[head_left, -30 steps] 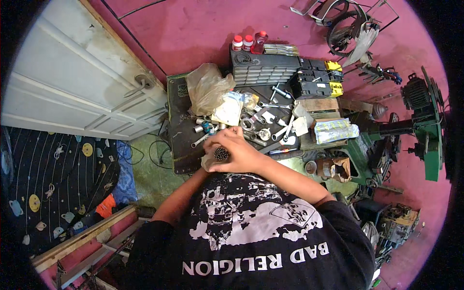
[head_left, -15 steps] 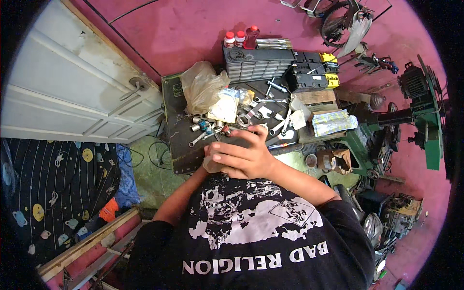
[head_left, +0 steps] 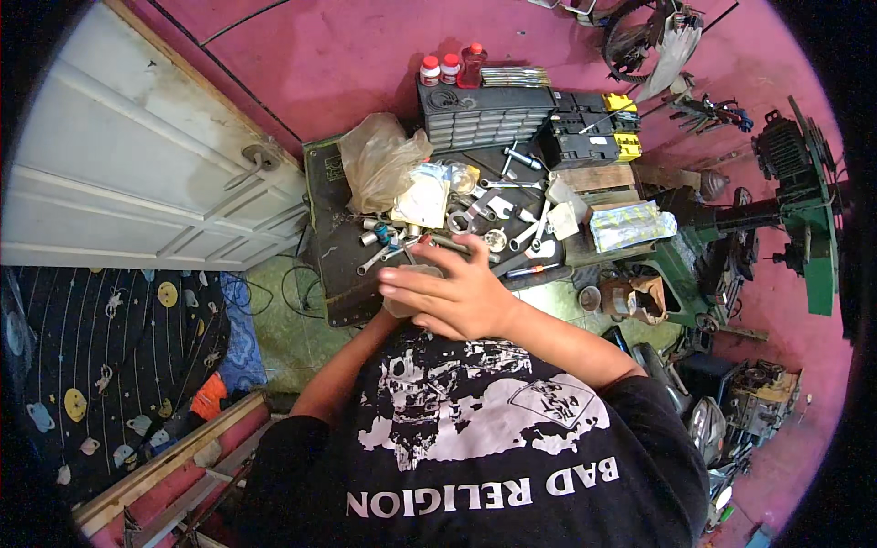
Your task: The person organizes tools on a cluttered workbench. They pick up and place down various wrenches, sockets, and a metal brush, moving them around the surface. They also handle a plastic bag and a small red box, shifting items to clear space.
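Note:
My right hand [head_left: 466, 290] reaches across in front of my chest, its fingers stretched out and spread over a whitish, translucent piece [head_left: 398, 307]. What this piece is I cannot make out, as the fingers cover much of it. Behind it, my left hand [head_left: 388, 321] is mostly hidden and seems to hold the piece from the left, its fingers out of sight. Just beyond my fingers, a combination wrench [head_left: 373, 261], a few sockets [head_left: 368, 238] and a round metal part [head_left: 495, 240] lie on the dark workbench [head_left: 343, 288].
On the bench are a crumpled plastic bag [head_left: 375, 169], more wrenches [head_left: 541, 228], a T-handle tool [head_left: 523, 160] and a drawer cabinet [head_left: 489, 128]. Black-and-yellow cases [head_left: 594, 142] stand beside it. A green machine [head_left: 808, 219] is at the right, a white door [head_left: 183, 164] at the left.
The fingers of my right hand have spread and slid slightly left over the translucent piece. The view has shifted slightly; the bench things look unmoved.

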The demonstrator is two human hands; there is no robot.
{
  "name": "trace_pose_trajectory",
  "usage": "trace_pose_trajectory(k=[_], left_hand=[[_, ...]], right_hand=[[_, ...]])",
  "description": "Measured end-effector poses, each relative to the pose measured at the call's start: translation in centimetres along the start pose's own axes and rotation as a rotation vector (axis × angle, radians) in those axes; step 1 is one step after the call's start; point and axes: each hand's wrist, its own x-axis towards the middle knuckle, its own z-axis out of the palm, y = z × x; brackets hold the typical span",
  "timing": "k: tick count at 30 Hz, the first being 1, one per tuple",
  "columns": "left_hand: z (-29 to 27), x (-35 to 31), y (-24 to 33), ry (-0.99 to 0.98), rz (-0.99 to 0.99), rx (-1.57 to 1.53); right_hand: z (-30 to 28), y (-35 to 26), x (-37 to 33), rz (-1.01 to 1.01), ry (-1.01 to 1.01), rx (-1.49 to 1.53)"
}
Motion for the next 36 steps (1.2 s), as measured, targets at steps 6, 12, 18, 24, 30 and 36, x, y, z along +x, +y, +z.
trace_pose_trajectory(k=[6,12,18,24,30,36], left_hand=[[-0.5,-0.6,-2.9,-0.031,-0.010,0.177],[-1.1,-0.9,-6.9,-0.058,0.012,0.312],[-0.2,-0.5,1.2,0.109,0.024,0.557],[0.6,0.2,3.2,0.144,-0.025,0.374],[-1.0,-1.5,-1.7,0.068,-0.195,0.696],[-5.9,-4.8,0.7,-0.023,-0.523,1.068]], right_hand=[[1.2,0.4,0.0,0.069,-0.095,0.112],[4.4,1.8,-1.0,0.447,0.062,0.704],[7.1,1.5,-1.4,0.321,-0.010,0.720],[6.8,1.1,-0.8,0.256,-0.010,0.680],[7.9,1.3,-1.1,0.341,-0.061,0.703],[7.8,1.7,-1.2,0.385,-0.020,0.671]])
